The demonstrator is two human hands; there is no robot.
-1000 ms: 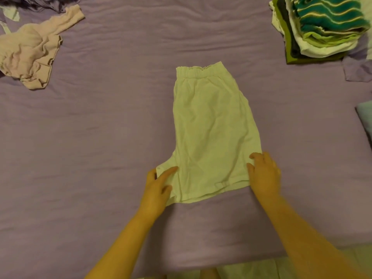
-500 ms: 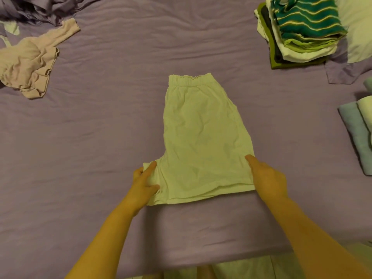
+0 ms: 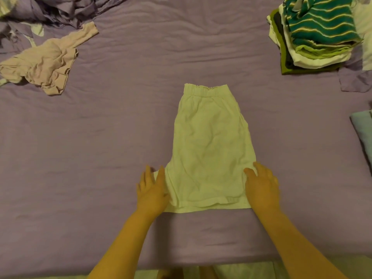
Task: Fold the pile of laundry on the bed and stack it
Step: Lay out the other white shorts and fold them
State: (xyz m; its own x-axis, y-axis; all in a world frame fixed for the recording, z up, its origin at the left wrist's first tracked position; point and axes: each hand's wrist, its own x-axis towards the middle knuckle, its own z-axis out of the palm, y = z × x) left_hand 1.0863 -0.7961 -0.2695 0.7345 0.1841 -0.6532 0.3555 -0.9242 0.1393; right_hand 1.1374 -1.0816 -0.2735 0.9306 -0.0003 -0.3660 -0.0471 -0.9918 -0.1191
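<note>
A pair of pale yellow-white shorts (image 3: 209,150), folded in half lengthwise, lies flat in the middle of the purple bed sheet (image 3: 112,137), its elastic waistband pointing away from me. My left hand (image 3: 152,190) lies flat with straight fingers on the shorts' near left corner. On the near right edge rests my right hand (image 3: 261,188), fingers spread and slightly blurred. Neither hand grips the cloth.
A stack of folded clothes (image 3: 318,35), topped by a green striped piece, stands at the back right. A crumpled beige garment (image 3: 44,63) lies at the back left beside rumpled purple bedding (image 3: 60,11). A folded pale blue item (image 3: 364,133) shows at the right edge.
My left hand let go of the pinched corner and flattened onto it. My right hand spread its fingers on the right edge. The view shifted slightly.
</note>
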